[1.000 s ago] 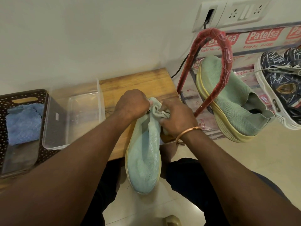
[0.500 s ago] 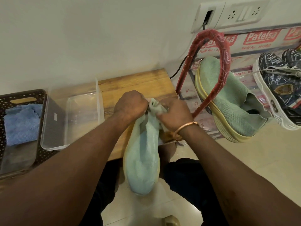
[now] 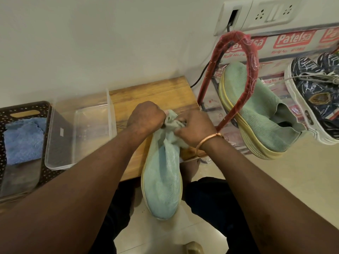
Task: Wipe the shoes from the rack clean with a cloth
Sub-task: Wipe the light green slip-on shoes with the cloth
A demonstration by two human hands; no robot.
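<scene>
Hands meet in the middle of the frame, both on the same pale green knit shoe (image 3: 163, 180). The left hand (image 3: 146, 116) has its fingers curled tight into the bunched-up collar of the shoe, and the right hand (image 3: 194, 127), the one with the copper bangle (image 3: 207, 142) on the wrist, pinches that same wad of knit from the other side. Fingertips are mostly buried in the fabric, so can't tell exactly how each one sits. The shoe's toe points toward the bottom of the frame and hangs off the near edge of the wooden table (image 3: 156, 90), with the collar end up over the tabletop.

The blue cloth (image 3: 23, 140) is way over at the left edge, lying in a dark perforated basket (image 3: 7, 116), well apart from both hands. Just beside the basket there's a clear plastic tub (image 3: 110, 110) on the table.

On the right side of the frame is the rack (image 3: 252, 57), with a red plastic-wrapped frame. The matching green shoe (image 3: 256, 114) sits on it, tilted, yellowish sole facing left. Next to that, at the right edge, are navy patterned sneakers (image 3: 315, 99) with white soles. A white socket panel (image 3: 266, 11) is on the wall in the upper right.
</scene>
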